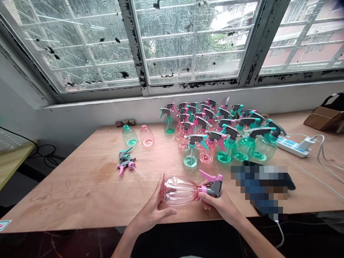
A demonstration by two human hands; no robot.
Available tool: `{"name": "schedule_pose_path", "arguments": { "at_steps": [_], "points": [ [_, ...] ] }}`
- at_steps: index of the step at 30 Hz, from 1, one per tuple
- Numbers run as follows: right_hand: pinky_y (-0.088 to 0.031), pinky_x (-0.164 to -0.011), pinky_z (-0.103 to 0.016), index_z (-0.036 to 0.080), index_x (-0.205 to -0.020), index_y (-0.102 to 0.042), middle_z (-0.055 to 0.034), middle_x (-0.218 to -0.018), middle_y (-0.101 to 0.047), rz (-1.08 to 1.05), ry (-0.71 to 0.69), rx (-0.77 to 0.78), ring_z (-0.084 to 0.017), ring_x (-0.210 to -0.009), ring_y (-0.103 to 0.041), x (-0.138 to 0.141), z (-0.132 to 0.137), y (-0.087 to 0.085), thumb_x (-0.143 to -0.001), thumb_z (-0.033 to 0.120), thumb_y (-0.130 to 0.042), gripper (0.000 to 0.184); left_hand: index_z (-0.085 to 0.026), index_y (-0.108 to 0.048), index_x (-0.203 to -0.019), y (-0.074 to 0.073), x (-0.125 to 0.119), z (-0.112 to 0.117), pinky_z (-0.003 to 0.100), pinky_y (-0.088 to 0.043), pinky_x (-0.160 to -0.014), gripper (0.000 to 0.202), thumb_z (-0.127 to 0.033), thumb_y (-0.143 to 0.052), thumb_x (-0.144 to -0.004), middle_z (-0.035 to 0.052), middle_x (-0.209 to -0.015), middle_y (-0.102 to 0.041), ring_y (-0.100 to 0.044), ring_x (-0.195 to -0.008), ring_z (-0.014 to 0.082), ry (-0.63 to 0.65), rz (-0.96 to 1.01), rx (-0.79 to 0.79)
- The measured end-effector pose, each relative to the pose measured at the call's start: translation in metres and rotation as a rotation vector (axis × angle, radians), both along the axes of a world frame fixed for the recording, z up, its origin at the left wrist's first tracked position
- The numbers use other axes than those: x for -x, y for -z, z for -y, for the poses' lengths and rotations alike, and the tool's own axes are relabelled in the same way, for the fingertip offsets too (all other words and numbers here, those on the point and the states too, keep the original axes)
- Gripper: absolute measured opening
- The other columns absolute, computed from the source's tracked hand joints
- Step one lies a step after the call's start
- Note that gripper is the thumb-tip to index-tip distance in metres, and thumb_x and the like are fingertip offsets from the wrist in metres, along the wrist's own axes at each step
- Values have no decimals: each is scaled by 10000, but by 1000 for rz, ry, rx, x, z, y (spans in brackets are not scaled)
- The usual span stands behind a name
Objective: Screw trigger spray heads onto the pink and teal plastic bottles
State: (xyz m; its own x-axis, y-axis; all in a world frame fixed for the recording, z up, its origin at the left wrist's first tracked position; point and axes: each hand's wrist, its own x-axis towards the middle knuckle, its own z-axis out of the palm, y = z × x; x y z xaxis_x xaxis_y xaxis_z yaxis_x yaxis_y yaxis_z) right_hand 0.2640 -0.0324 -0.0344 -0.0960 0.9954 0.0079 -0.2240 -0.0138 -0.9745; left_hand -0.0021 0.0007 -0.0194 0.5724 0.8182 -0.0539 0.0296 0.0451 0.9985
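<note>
Left hand (152, 208) cupping pink bottle (179, 192), right fingers (209, 199) on sprayer (216, 187); bottle sideways

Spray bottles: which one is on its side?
The pink bottle held between the left hand at its base and the right hand at its neck; it is horizontal, while the other bottles stand upright.

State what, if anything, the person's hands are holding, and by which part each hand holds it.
A pink spray bottle, held on its side: the left hand cups its base; the right hand grips around the neck collar.
</note>
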Motion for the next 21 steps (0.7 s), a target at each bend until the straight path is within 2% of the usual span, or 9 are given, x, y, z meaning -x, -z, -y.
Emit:
{"name": "schedule_pose_path", "arguments": {
  "at_steps": [2, 5, 8, 12, 15, 17, 21],
  "points": [
    [-394, -474, -254, 185, -887, -596, 55, -546, -589, 20, -6, -3, -121, -472, -505, 0, 1, -2, -812, 447, -779, 328, -356, -65, -1574, 3, 1, -2, 469, -137, -1252, 996, -316, -752, -854, 39, -1685, -149, -113, -1543, 296, -4, 31, 11],
    [-403, -484, -259, 187, -888, -594, 55, -548, -591, 22, -1, -6, -120, -473, -503, 0, 1, -3, -832, 436, -764, 306, -327, -148, -1574, 5, 1, -3, 476, -165, -1247, 893, -307, -716, -885, 60, -1662, -240, -186, -1528, 304, 38, 75, 27],
    [-397, -479, -254, 195, -899, -580, 55, -553, -602, -6, 10, -2, -117, -470, -500, 0, 1, 0, -841, 425, -760, 298, -361, -99, -1572, 0, -1, -2, 486, -196, -1238, 953, -236, -734, -872, 52, -1649, -277, -247, -1511, 300, 41, 69, 30],
    [-394, -477, -250, 198, -918, -570, 47, -574, -628, -26, 10, 3, -114, -471, -503, 0, -1, 5, -850, 415, -757, 295, -407, -28, -1564, -6, -2, 1, 493, -225, -1229, 992, -207, -719, -881, 47, -1656, -246, -318, -1484, 293, 33, 54, 20],
    [-404, -486, -255, 195, -942, -572, 52, -562, -622, -14, 10, 9, -118, -471, -507, 0, 0, 5, -844, 415, -763, 307, -414, 14, -1558, -3, -1, 0, 494, -227, -1228, 1057, -216, -751, -857, 51, -1671, -194, -323, -1479, 293, 24, 47, 28],
    [-411, -492, -263, 189, -925, -584, 52, -560, -610, 5, 2, 8, -122, -477, -509, 1, 1, 2, -834, 426, -767, 313, -395, 3, -1562, 1, 0, -1, 493, -207, -1234, 1049, -267, -759, -853, 56, -1678, -171, -292, -1492, 297, 21, 70, 43],
    [-403, -483, -274, 187, -900, -590, 45, -566, -603, 28, 14, 12, -132, -478, -510, 1, 1, -2, -809, 454, -778, 340, -359, -100, -1571, 5, 1, -2, 487, -206, -1233, 929, -310, -721, -883, 69, -1654, -254, -279, -1496, 300, 55, 83, 43]
  ]
}}
